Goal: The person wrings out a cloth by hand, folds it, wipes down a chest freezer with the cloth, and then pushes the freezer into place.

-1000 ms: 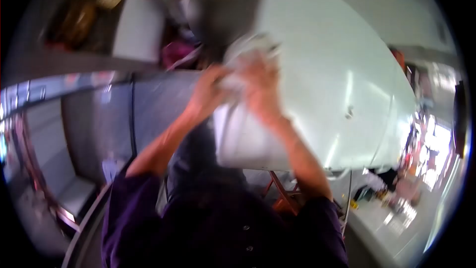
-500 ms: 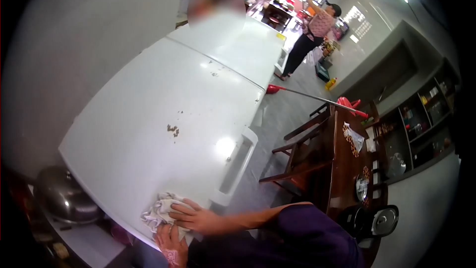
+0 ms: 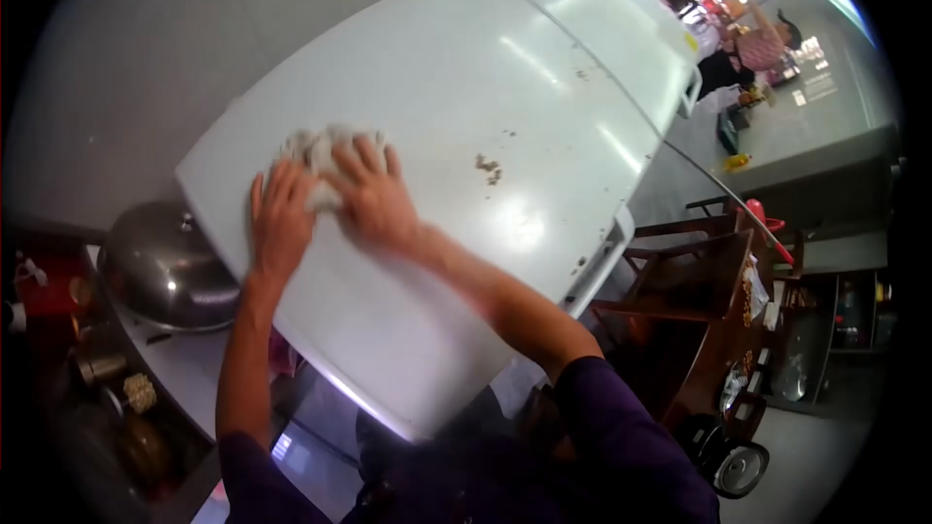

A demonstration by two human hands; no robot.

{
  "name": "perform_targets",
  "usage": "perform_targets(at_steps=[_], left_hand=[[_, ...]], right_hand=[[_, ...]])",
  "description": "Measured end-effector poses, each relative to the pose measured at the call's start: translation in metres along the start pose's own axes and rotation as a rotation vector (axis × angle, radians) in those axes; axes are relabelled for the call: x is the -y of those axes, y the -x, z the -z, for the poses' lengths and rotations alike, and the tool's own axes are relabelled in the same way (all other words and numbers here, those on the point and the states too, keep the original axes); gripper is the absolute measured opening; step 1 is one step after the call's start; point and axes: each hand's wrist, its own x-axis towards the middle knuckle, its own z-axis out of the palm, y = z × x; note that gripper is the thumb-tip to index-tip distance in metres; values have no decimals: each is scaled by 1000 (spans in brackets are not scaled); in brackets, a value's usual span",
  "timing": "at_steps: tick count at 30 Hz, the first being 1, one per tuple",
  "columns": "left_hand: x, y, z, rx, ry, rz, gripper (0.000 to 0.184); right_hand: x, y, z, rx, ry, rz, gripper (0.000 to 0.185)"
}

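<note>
A crumpled whitish cloth [image 3: 320, 147], blurred by motion, lies on the white lid of a chest freezer [image 3: 408, 330], toward the wall side. My left hand [image 3: 282, 221] presses its fingers on the near left part of the cloth. Beside it, my right hand [image 3: 377, 202] bears down on the cloth's right part with fingers somewhat spread. Brown marks [image 3: 488, 170] dot the lid to the right of my hands. More small specks show farther up, near the seam, and by the handle [image 3: 604, 262].
A domed metal pan or cover [image 3: 170, 267] stands left, close to the lid's edge. At right are a dark wooden table [image 3: 694, 369], chairs and a long-handled tool with a red end [image 3: 767, 233]. Another person [image 3: 759, 47] stands in the far background.
Both hands and the cloth have moved from the lid's near edge farther up across it, toward the wall side. The camera view has turned and shifted too.
</note>
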Motion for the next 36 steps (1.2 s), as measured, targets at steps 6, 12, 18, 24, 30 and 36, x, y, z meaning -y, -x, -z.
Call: perform_targets(at_steps=[6,12,18,24,30,36], left_hand=[[9,-102,-56,-141,105,95,37],[-147,-147,-122,-121,271,5,33],[-251,-34,-63,35,353,-304,35],[-234,61,33,362,488,-239,31],[-197,14,94,915,1140,369,40],[-190,12,117,876,1060,276,74]], right_hand=[[-77,-77,-4,15,240,-100,44],[-168,33,94,-94,100,-237,46],[-83,213,149,27,318,-442,58],[14,256,176,172,-96,-321,45],[2,192,202,548,-958,-805,36],[-12,187,201,598,-1524,-1122,55]])
